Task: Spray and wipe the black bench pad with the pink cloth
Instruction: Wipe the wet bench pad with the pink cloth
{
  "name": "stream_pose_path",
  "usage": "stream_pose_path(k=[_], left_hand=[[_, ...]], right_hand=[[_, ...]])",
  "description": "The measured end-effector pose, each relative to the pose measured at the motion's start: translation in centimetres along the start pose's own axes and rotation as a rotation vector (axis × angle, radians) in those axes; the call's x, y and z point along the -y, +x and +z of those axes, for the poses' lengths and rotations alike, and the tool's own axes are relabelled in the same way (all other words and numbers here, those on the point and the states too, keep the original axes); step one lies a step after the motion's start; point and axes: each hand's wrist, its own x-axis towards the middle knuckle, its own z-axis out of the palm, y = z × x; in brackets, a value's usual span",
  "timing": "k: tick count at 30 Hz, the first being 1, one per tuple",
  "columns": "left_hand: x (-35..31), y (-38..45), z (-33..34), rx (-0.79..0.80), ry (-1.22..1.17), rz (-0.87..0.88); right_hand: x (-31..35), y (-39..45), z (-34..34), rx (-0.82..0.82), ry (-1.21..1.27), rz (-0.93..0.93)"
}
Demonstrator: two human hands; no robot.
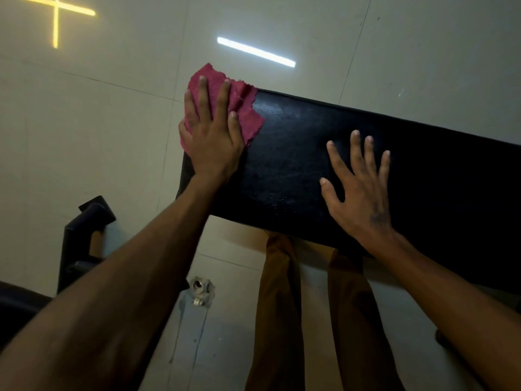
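Note:
The black bench pad (293, 153) stretches from the centre of the head view off to the right, its surface glistening in patches. My left hand (210, 134) lies flat on the pink cloth (245, 108), pressing it onto the pad's far left corner; part of the cloth hangs past the pad's edge. My right hand (359, 187) rests on the pad near its front edge, fingers spread, holding nothing. No spray bottle is in view.
Pale floor tiles (112, 136) surround the bench, with reflected light strips on them. A black metal frame part (84, 235) stands at the lower left. A small white fitting (200, 292) lies on the floor below the pad. My brown trouser legs (282, 306) stand under the pad's front edge.

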Motion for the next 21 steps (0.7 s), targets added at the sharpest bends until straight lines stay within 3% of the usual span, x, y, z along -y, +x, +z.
stream_pose_path(k=[3,9,14,18,21], left_hand=[[-0.4,-1.2,0.2,-0.003,0.034,-0.018],[2.2,-11.4,2.0,0.037,0.078,0.081],[2.5,-9.5,1.7,0.021,0.064,0.058],[2.9,-7.0,0.6,0.017,-0.057,-0.063],[0.9,-7.6,1.4,-0.056,-0.059,-0.275]], right_hand=[[0.2,0.1,-0.1,0.003,0.007,0.013],[0.1,0.1,0.4,-0.030,0.011,0.002],[0.2,0.2,0.6,-0.046,0.007,0.018],[0.4,0.2,0.6,-0.063,0.013,0.020],[0.4,0.2,0.5,-0.064,0.038,0.038]])
